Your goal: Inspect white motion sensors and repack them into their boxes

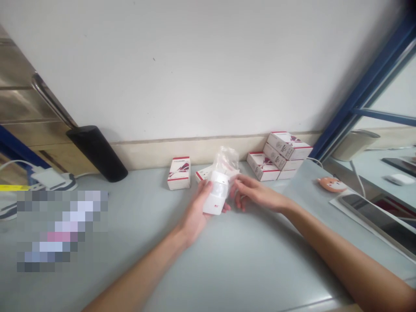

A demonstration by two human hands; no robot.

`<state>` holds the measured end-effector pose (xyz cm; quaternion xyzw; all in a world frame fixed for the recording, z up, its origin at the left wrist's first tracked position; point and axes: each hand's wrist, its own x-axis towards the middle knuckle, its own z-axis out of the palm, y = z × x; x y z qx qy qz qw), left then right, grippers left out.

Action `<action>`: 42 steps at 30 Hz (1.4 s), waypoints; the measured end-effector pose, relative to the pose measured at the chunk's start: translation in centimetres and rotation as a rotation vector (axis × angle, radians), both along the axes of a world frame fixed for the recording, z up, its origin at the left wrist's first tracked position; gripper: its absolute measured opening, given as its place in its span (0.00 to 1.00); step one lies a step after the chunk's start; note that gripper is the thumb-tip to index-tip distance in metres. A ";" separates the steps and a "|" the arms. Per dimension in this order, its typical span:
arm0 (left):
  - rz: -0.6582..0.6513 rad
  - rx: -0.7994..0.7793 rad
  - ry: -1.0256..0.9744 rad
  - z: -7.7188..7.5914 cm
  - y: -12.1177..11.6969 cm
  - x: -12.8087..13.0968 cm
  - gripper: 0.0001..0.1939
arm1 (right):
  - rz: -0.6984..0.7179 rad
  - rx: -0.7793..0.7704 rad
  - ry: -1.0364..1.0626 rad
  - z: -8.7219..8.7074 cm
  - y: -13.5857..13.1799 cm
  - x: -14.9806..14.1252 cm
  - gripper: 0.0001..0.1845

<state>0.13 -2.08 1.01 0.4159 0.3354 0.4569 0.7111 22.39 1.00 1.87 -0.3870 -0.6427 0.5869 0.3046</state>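
My left hand (197, 210) is closed round a white motion sensor (214, 203), a small rounded plastic case with a bulging lens panel and a small red mark on its lower front. My right hand (250, 190) is at the sensor's right edge, its fingers bent and apart with nothing visible in them. I cannot tell whether its fingertips touch the case. Just behind the sensor, a crumpled clear plastic bag (225, 157) stands over a white and red item (202, 173) lying on the table, largely hidden.
A white and red box (179, 173) stands left of my hands on the grey table (136, 260). Similar boxes (282, 154) are stacked at the back right. A black cylinder (97, 151) leans at the left. An orange animal-shaped object (331, 184) and a dark phone-like slab (373, 216) lie right.
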 end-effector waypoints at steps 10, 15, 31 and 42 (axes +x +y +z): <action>0.047 0.298 0.093 -1.3 1.0 0.2 0.23 | -0.167 0.253 -0.171 0.4 0.2 0.8 0.25; 0.074 0.441 0.320 -1.9 1.3 -0.3 0.21 | -0.130 0.336 -0.241 0.5 0.5 1.3 0.26; 0.178 0.433 0.296 -1.5 0.6 -0.2 0.28 | -0.044 0.441 -0.444 0.2 0.1 1.0 0.23; 0.209 0.485 0.442 -2.1 0.9 -0.3 0.30 | -0.098 0.437 -0.302 1.3 -0.1 1.2 0.26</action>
